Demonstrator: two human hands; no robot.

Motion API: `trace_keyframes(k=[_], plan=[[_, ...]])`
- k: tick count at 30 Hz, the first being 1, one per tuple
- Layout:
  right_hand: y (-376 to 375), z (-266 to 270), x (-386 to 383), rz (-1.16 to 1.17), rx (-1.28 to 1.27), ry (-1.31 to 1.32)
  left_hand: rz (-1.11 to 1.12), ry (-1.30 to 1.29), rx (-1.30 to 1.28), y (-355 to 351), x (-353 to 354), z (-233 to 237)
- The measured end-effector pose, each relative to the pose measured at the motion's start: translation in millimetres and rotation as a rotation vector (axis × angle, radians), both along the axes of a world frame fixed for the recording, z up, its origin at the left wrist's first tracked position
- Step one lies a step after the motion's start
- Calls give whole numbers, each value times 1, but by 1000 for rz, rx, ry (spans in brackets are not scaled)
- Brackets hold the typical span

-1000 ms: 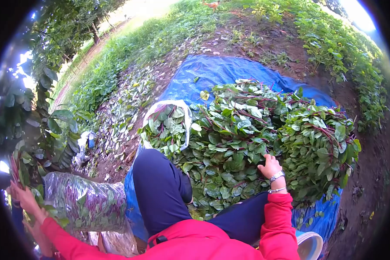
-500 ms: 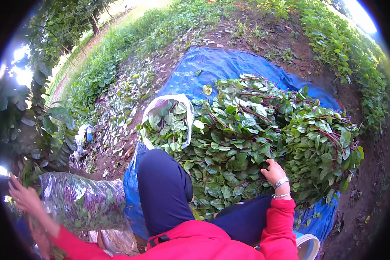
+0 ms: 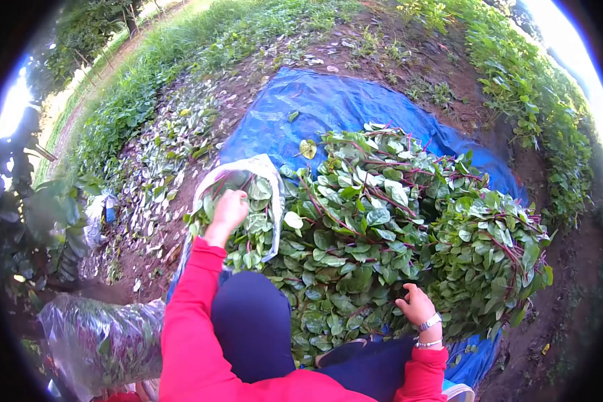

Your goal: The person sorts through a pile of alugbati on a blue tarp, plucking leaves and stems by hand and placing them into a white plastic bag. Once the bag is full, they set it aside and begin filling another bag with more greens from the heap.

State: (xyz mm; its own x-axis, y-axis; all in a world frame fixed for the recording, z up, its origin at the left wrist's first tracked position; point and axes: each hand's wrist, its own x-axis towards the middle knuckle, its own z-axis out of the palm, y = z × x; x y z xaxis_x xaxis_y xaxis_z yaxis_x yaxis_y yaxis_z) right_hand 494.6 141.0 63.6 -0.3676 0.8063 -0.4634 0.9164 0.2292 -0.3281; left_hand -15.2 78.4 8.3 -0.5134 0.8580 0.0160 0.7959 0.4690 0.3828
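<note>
My left hand (image 3: 229, 213) is over the mouth of a white-rimmed bag (image 3: 277, 201), its fingers closed among the leafy stems there. Whether it grips a leaf, I cannot make out. Green leaves with purple-red stems (image 3: 251, 231) fill the bag's opening. At the right, my right hand (image 3: 417, 307), with a watch and a bracelet at the wrist, hovers at or rests on the big heap of leafy greens (image 3: 355, 251). Its fingers are loosely bent and apart, with nothing seen in them.
Under the heap lies a blue tarp (image 3: 308, 100). A clear plastic bag packed with greens (image 3: 104, 342) lies at the lower left. My bent knee (image 3: 251, 321) is beside the white-rimmed bag. Part of a bucket (image 3: 459, 392) shows at the bottom. Fallen leaves (image 3: 167, 157) cover the soil.
My left hand has swung from the far left, where its fingers were spread, to the mouth of the white-rimmed bag. My right hand has stayed by the heap. The view has shifted slightly.
</note>
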Motion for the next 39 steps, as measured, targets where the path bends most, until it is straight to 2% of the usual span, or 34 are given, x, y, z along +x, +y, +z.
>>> trace_keyframes(k=[2, 3, 4, 5, 8, 10, 12, 14, 16, 19, 20, 22, 24, 25, 26, 28, 32, 33, 34, 36, 37, 39], plan=[[4, -1, -2, -14, -16, 13, 12, 13, 81, 15, 30, -30], [5, 0, -4, 0, -2, 7, -28, 59, 21, 19, 40, -45], [7, 1, -6, -2, -12, -7, -98, 226, 44, 20, 51, -55], [8, 2, -9, -4, -17, 1, -93, 239, 2, 19, 58, -62], [15, 4, -14, 2, -35, 19, -101, 282, -103, 18, 49, -65], [19, 3, -18, 4, -17, -25, -49, 245, 3, 15, 40, -59], [21, 1, -22, 25, 16, -12, 6, 404, -189, 19, 48, -41], [22, 4, -31, 63, 32, 18, -42, 327, -189, 35, 57, -23], [23, 4, -39, 79, 28, 22, -44, 421, -100, 46, 56, -29], [22, 4, -45, 95, 26, 47, -205, 168, 221, 63, 36, -46], [22, 3, -43, 94, 20, 66, -204, 164, 229, 64, 26, -50], [23, 1, -38, 103, 25, 75, 203, -403, 164, 66, 9, -47], [21, 4, -36, 93, 27, 76, 316, -159, 78, 67, -5, -43], [20, 4, -35, 90, 27, 78, 163, 50, 81, 65, -13, -51], [20, 4, -34, 91, 27, 71, 161, 51, 83, 67, -13, -57], [21, 5, -33, 91, 34, 61, 111, 329, 21, 77, -1, -49], [17, 8, -34, 82, 12, 83, 46, 372, -51, 93, 18, -52], [17, 9, -34, 73, 0, 93, 60, 278, -239, 97, 19, -59], [17, 10, -33, 72, 4, 92, 59, 277, -235, 102, 23, -73], [17, 9, -32, 76, 15, 57, 173, 440, -431, 113, 34, -94], [17, 8, -32, 78, 17, 58, 132, 378, -564, 115, 42, -78], [18, 8, -32, 98, 41, 48, 153, 312, -538, 109, 42, -61]])
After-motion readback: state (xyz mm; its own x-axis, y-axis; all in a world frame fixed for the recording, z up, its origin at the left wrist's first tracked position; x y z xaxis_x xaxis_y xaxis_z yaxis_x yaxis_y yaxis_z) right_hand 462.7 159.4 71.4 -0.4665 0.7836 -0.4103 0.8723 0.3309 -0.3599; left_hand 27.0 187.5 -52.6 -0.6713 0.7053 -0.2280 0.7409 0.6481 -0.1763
